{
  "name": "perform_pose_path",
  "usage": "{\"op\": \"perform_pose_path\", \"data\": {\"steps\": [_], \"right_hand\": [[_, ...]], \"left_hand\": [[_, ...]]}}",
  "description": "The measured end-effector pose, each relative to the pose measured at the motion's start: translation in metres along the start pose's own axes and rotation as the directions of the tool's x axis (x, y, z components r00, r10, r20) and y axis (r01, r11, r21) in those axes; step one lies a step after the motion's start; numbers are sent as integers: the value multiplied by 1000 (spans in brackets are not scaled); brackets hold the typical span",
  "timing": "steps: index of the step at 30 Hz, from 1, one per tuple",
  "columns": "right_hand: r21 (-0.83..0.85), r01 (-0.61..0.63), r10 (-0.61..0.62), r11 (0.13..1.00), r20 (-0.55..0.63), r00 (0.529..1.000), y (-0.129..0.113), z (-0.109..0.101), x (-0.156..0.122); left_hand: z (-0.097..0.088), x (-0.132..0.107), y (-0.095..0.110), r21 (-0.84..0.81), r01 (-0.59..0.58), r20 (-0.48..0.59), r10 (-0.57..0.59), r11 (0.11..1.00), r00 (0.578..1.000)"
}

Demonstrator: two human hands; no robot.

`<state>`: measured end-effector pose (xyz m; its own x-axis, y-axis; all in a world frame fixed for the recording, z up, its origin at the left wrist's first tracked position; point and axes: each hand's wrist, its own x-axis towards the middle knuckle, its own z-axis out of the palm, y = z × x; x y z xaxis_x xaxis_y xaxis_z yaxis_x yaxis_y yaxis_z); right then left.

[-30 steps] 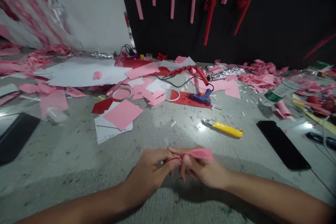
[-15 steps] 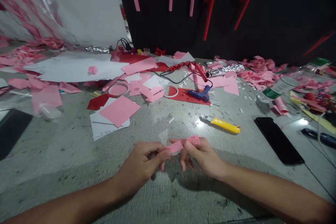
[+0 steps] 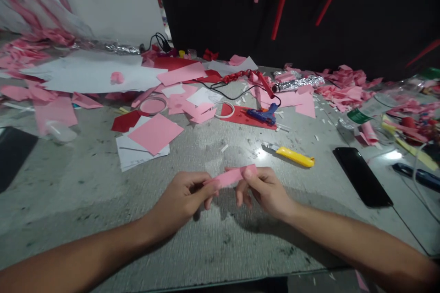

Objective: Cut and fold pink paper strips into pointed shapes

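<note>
A: Hands first. How set?
B: Left hand (image 3: 185,197): thumb over bent fingers, pinching the left end of a pink paper strip (image 3: 229,177). Right hand (image 3: 270,190): pinching the opposite end, thumb on top, lower fingers loosely curled beneath.

A: Strip's place?
B: Spanning the gap between both hands, above the near part of the grey table (image 3: 206,247). Slightly slanted, right end toward 2 o'clock. Right short edge showing just past the thumb; left end partly under the other thumb.

A: Room for moving?
B: Toward 6: speckled tabletop as far as the near edge (image 3: 240,280). Toward 12: open stretch with a small white scrap (image 3: 224,148), up to a white ring (image 3: 224,117).

A: Closest limits?
B: 2 o'clock, near the right hand: yellow cutter (image 3: 294,157), blade bared, pointing toward 10. 3 o'clock, well apart: black phone (image 3: 362,176). 10 o'clock: pink paper square (image 3: 156,133) overlapping white papers (image 3: 125,155). 9 o'clock: dark flat object (image 3: 15,158), cut off by the view's edge.

A: Farther out?
B: 1 o'clock: blue glue gun (image 3: 263,114) on a red sheet (image 3: 240,114). 2 o'clock: plastic bottle (image 3: 364,111) near heaped pink scraps (image 3: 343,91). Back limit, 12 to 1: upright black panel (image 3: 240,27).
</note>
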<state>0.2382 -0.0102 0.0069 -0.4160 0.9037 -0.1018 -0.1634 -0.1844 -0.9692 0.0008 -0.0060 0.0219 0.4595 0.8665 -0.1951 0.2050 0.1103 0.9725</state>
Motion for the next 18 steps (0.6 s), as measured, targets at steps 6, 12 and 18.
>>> {"op": "perform_pose_path", "data": {"steps": [6,12,18], "right_hand": [[4,6,-6,1000,-50,999,0,-2,1],[23,34,-32,999,-69,997,0,-3,1],[34,44,-40,998,-115,993,-1,-3,1]], "left_hand": [[-3,2,1,-3,5,2,-5,1000,1000],[-5,4,4,112,-63,12,62,992,998],[-6,4,5,140,-69,27,66,988,997]]}}
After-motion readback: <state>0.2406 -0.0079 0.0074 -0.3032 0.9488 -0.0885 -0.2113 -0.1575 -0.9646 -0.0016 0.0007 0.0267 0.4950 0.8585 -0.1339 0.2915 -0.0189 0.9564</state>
